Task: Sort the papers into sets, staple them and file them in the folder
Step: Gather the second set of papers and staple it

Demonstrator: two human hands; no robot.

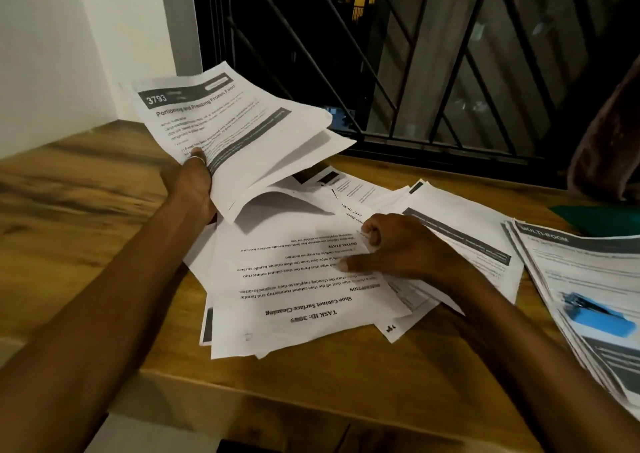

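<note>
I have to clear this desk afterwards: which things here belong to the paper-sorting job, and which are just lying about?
Job: sheaf held in left hand; loose pile under right hand; right stack; blue stapler; green folder.
Lying about: brown cloth; window grille.

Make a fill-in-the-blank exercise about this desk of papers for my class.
1. The left hand holds up papers whose top sheet bears the number ____.
2. The right hand rests on a loose pile whose top sheet is headed Shoe ____ Surface Cleaning.
3. The stapler lying on the stack at the right is coloured ____.

Missing words: 3793; Cabinet; blue.
</note>
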